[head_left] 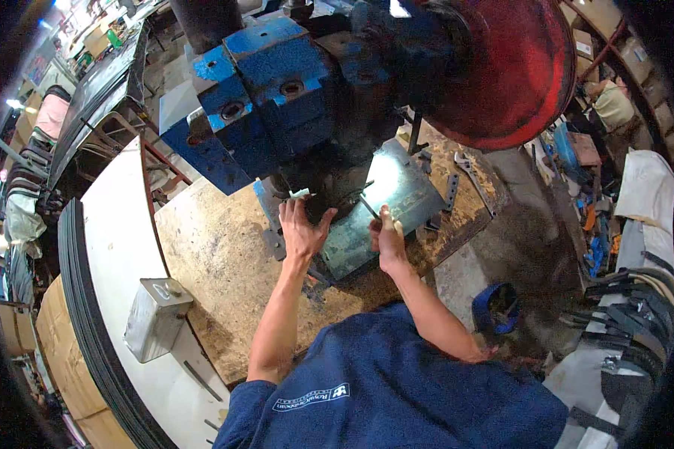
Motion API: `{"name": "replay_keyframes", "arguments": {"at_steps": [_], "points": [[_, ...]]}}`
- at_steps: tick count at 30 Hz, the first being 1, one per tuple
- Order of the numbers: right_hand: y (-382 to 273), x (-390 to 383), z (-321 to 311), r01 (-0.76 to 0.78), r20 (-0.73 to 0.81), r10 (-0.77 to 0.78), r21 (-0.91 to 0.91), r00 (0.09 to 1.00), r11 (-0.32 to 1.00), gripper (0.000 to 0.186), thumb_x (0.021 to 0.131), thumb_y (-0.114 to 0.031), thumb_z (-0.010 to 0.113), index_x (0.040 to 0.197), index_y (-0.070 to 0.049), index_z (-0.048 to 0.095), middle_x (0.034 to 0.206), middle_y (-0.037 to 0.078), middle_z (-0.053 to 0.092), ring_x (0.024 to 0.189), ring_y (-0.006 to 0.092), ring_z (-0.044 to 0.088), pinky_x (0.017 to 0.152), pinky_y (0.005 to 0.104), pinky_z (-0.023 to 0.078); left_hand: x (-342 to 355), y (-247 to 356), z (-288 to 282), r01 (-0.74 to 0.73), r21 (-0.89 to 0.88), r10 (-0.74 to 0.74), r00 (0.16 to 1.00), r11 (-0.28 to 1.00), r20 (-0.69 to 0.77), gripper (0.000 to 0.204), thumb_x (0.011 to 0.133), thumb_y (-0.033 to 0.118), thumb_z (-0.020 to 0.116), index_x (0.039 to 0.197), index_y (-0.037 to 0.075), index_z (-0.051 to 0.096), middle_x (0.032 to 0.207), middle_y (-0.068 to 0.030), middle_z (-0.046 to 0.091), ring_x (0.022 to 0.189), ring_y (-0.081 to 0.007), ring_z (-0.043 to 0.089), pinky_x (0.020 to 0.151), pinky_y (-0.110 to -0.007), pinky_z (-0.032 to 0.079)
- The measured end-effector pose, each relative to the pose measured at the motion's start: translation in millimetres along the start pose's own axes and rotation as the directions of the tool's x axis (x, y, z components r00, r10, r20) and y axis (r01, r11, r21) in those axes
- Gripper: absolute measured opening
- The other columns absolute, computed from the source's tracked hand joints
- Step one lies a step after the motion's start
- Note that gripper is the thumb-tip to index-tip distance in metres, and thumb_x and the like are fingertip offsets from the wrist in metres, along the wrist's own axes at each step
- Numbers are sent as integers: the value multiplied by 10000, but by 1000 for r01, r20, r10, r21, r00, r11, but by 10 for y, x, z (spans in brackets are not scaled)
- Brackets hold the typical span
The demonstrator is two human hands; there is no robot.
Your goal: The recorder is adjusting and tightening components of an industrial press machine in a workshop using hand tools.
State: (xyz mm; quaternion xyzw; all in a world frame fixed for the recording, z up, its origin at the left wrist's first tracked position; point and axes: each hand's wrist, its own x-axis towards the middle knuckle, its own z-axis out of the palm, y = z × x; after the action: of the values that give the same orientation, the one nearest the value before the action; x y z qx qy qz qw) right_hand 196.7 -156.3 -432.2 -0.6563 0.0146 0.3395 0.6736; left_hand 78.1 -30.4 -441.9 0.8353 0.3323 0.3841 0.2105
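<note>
1. Blue press (277, 82): work here seems midway; nothing looks finished, and how much remains cannot be told.
2. Wooden desk (202, 247): beneath the press.
3. Metal plate (416, 198): under the press.
4. Left hand (303, 232): before the press, fingers partly spread; whether they grip, I cannot tell.
5. Right hand (388, 243): before the press, fingers clenched around a slim dark rod (368, 207).
6. Small pale piece (299, 194): at the press's underside, by the left fingertips.
</note>
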Motion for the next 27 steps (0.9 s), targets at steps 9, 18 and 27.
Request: {"name": "replay_keyframes", "arguments": {"at_steps": [9, 18, 27], "points": [[-16, -14, 11, -606, 548, 286, 592, 786, 531, 441, 945, -331, 373, 547, -150, 311, 478, -41, 171, 392, 101, 142, 383, 278, 129, 0, -58, 32, -32, -2, 32, 999, 999, -41, 514, 697, 355, 765, 1026, 9, 573, 930, -154, 549, 888, -355, 480, 803, -448, 392], [6, 82, -76, 107, 89, -96, -127, 991, 986, 350, 946, -351, 476, 752, -61, 500, 514, -11, 342, 418, 143, 318, 420, 319, 289, 23, 12, -12, 22, 19, -22, 1000, 1000, 11, 556, 717, 417, 740, 1046, -1, 579, 963, -166, 550, 922, -354, 482, 840, -443, 394], [-40, 2, -206, 749, 424, -721, -633, 547, 196, 230, 896, -201, 573, 814, 12, 546, 668, 161, 551, 573, 310, 567, 535, 414, 427, 14, 7, -29, 55, 29, -56, 997, 998, 48, 567, 715, 434, 738, 1036, -5, 577, 967, -165, 544, 935, -355, 473, 851, -443, 388]]}}
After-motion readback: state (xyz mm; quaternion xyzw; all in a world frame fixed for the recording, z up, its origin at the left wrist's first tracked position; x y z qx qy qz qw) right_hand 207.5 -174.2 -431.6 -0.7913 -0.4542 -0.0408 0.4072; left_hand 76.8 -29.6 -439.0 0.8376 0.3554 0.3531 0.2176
